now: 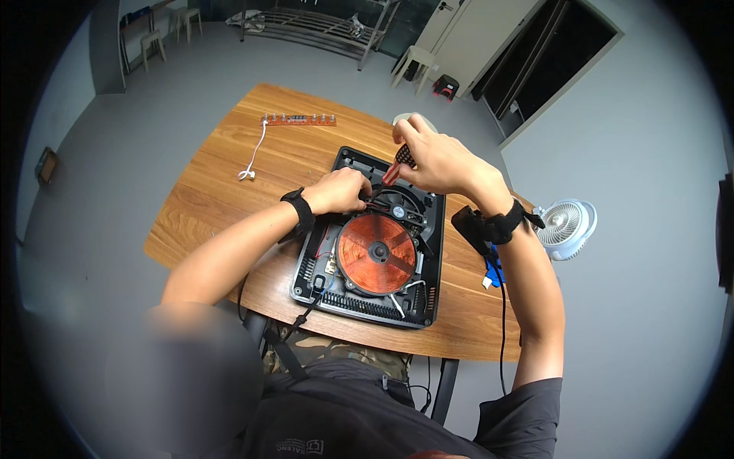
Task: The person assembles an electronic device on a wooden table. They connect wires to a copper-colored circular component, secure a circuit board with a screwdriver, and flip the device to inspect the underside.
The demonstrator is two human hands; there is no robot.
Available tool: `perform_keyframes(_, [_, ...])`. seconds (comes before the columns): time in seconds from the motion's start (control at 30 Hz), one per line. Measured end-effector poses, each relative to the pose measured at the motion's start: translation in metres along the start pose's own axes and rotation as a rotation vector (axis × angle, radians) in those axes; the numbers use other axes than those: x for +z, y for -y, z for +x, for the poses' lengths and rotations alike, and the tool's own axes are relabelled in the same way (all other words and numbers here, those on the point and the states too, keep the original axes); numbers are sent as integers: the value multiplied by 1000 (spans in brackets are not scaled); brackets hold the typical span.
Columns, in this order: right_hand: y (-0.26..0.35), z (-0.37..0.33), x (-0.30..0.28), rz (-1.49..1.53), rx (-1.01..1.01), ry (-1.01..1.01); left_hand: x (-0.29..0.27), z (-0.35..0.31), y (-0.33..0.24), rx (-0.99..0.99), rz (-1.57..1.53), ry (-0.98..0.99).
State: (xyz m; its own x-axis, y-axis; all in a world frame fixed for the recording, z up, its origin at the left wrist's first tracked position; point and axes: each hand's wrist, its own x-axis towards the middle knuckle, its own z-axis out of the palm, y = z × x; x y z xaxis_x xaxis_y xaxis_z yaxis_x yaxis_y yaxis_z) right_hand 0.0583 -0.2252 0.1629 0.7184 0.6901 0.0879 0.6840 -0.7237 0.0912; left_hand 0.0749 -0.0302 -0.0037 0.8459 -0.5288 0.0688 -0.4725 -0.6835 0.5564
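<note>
An opened induction cooker with a black casing (436,283) lies on the table, its round copper coil (367,264) facing up. Beyond the coil sits a black cooling fan (411,200). My right hand (447,164) is closed around the red and black handle of a screwdriver (402,159), which slants down toward the fan area. My left hand (338,191) rests at the casing's far left part, its fingers bent together beside the fan. Whatever those fingertips grip is hidden.
The wooden table (206,191) carries a narrow orange circuit board (298,120) with a white cable (258,149) at the far left. A light blue desk fan (566,228) stands to the right. Near my right wrist are a black power brick (468,227) and a blue item (493,269).
</note>
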Motion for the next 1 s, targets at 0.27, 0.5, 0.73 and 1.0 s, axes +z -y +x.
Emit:
perform_keyframes(0.27, [8,12,5,-122,158,126,1,-1,1,11,13,-16])
perform_keyframes(0.5, [-10,0,-11,149,-73,156,-1,-1,-2,-2,-6,7])
perform_keyframes(0.73, [1,9,-1,49,56,145,-1,-3,-2,20,2,-16])
perform_keyframes(1.0, [-7,3,-3,136,-186,-14,3,2,4,40,-4,-14])
